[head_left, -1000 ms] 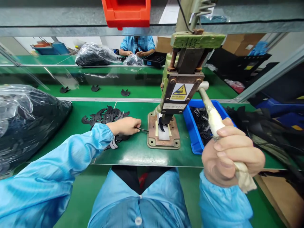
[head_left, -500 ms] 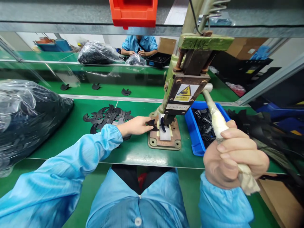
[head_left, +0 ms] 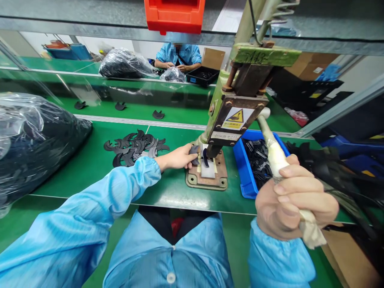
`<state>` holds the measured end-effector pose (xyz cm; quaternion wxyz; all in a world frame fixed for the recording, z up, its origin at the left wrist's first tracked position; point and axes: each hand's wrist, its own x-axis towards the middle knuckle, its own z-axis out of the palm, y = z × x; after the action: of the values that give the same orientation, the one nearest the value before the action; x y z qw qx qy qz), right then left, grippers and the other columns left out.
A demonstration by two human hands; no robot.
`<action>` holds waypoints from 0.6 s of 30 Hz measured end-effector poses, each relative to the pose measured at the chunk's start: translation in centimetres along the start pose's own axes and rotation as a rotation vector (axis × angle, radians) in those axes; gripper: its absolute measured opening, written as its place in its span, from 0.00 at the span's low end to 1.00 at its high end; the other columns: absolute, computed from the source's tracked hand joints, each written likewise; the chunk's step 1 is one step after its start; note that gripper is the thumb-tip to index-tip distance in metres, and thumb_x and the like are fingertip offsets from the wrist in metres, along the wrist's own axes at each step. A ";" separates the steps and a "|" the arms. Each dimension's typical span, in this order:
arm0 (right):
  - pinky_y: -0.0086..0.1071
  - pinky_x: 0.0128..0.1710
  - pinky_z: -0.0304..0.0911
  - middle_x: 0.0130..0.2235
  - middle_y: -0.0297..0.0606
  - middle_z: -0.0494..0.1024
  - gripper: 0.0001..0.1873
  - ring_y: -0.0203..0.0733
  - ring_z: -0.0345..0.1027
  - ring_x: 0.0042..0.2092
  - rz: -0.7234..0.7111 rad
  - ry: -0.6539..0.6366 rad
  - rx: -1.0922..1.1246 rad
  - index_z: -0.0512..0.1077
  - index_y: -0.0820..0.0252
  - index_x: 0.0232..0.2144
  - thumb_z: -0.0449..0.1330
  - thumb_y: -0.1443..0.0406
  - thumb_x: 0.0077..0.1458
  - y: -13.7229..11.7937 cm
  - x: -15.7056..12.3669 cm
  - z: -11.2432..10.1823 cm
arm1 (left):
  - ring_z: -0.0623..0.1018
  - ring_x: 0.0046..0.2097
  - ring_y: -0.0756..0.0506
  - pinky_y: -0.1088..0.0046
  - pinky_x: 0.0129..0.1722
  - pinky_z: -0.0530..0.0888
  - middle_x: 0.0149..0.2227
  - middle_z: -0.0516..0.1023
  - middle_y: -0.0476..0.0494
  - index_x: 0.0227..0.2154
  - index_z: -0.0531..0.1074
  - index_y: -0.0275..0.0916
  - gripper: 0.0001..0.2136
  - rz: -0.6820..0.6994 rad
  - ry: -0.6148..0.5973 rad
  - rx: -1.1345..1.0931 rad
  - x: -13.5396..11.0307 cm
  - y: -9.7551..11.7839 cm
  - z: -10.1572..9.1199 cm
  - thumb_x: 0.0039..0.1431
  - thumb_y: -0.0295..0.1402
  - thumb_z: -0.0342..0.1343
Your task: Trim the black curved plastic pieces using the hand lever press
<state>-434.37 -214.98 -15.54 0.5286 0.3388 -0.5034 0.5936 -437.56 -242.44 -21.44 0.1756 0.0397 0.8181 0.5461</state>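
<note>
Between the fingers of my left hand (head_left: 179,157) is a curved black part (head_left: 194,153), at the left side of the press base (head_left: 207,181). A second dark curved piece (head_left: 205,157) stands on the pale pad (head_left: 208,171) under the ram of the hand press (head_left: 229,116). My right hand (head_left: 297,198) is wrapped around the tape-covered press lever (head_left: 274,154), at the right. Left of the press, a loose pile of black curved parts (head_left: 135,146) lies on the green table, close to my left wrist.
A blue bin (head_left: 250,188) of small black parts stands right of the press. A large plastic bag (head_left: 39,144) fills the left side. Several black parts (head_left: 158,115) lie on the green strip behind. Across from me sits a person (head_left: 178,58). A red bin (head_left: 175,18) hangs above.
My left hand has turned the curved black part, so its broad face now shows beside the pad. My right hand keeps its grip on the lever. The view has shifted slightly.
</note>
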 end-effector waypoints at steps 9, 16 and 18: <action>0.48 0.56 0.76 0.20 0.26 0.62 0.30 0.38 0.68 0.30 -0.008 0.012 -0.017 0.50 0.55 0.18 0.70 0.56 0.47 0.1 -0.1 0.0 | 0.79 0.26 0.50 0.77 0.26 0.74 0.26 0.78 0.50 0.43 0.68 0.38 0.06 0.055 -0.123 -0.052 1.7 0.0 -0.2 0.73 0.35 0.57; 0.51 0.53 0.78 0.19 0.28 0.61 0.34 0.42 0.68 0.29 -0.030 0.070 -0.006 0.48 0.54 0.17 0.72 0.52 0.45 0.9 -0.2 -0.1 | 0.83 0.28 0.47 0.76 0.28 0.79 0.26 0.81 0.46 0.46 0.72 0.36 0.08 -0.098 -0.173 -0.073 2.6 0.5 -0.6 0.72 0.36 0.60; 0.51 0.52 0.78 0.18 0.27 0.60 0.34 0.42 0.67 0.28 -0.041 0.082 -0.018 0.48 0.54 0.18 0.71 0.52 0.45 1.1 -0.2 -0.2 | 0.85 0.29 0.46 0.75 0.29 0.81 0.28 0.82 0.45 0.46 0.73 0.36 0.08 -0.140 -0.178 -0.084 2.8 0.8 -0.7 0.71 0.34 0.61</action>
<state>-435.35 -214.80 -16.02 0.5638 0.3195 -0.4798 0.5914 -440.49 -241.97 -21.17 0.2865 0.0235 0.7766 0.5606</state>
